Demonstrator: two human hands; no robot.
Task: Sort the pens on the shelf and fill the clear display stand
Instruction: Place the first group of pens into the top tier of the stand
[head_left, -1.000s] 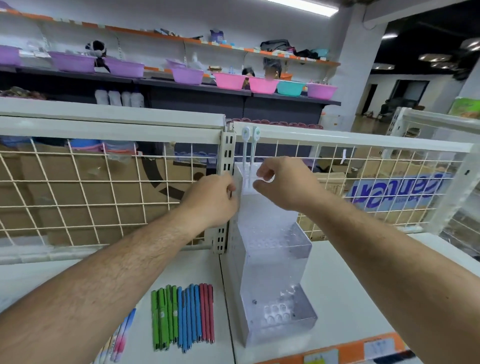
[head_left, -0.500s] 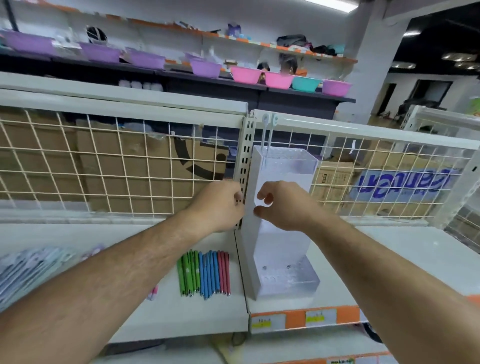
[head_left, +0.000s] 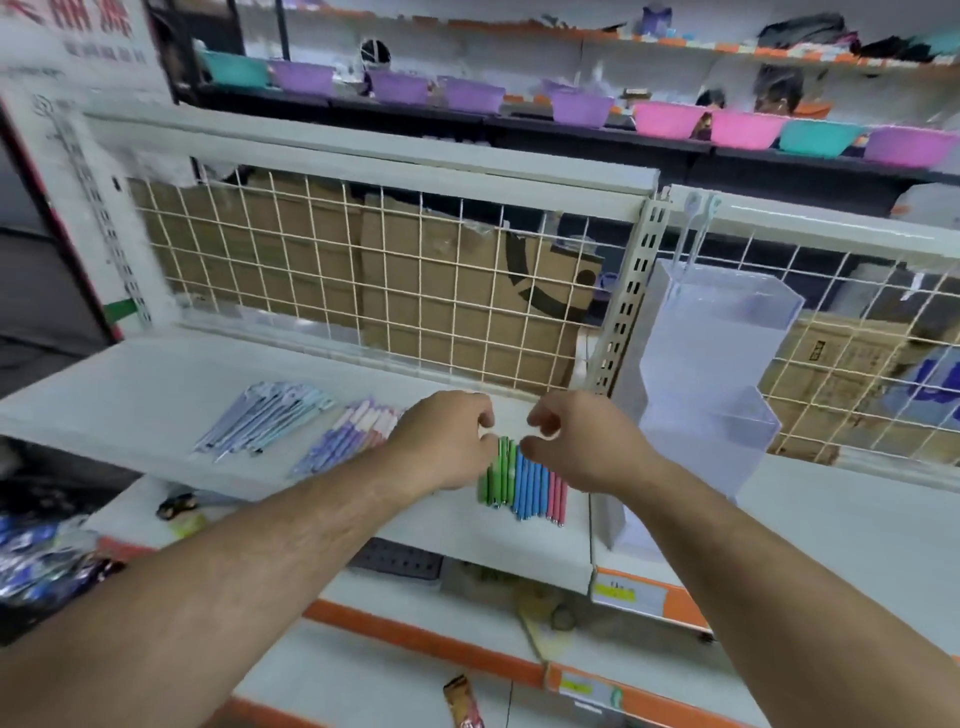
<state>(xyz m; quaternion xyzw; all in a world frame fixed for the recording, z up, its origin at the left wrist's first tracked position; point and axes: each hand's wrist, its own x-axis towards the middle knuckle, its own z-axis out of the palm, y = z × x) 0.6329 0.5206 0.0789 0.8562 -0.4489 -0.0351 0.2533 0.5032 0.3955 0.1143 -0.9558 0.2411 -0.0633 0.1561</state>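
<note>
Row of green, blue and red pens (head_left: 522, 480) lies on white shelf (head_left: 156, 395), left of clear display stand (head_left: 711, 374) at the wire grid (head_left: 363, 291). Left hand (head_left: 447, 441) and right hand (head_left: 582, 441) hover above the row's far end, fingers loosely curled, gripping nothing. Pastel pens (head_left: 270, 421) lie further left.

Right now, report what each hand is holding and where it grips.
Nothing is clearly held. Left hand and right hand hover over the far ends of the green, blue and red pens, fingers curled; contact cannot be told.
</note>
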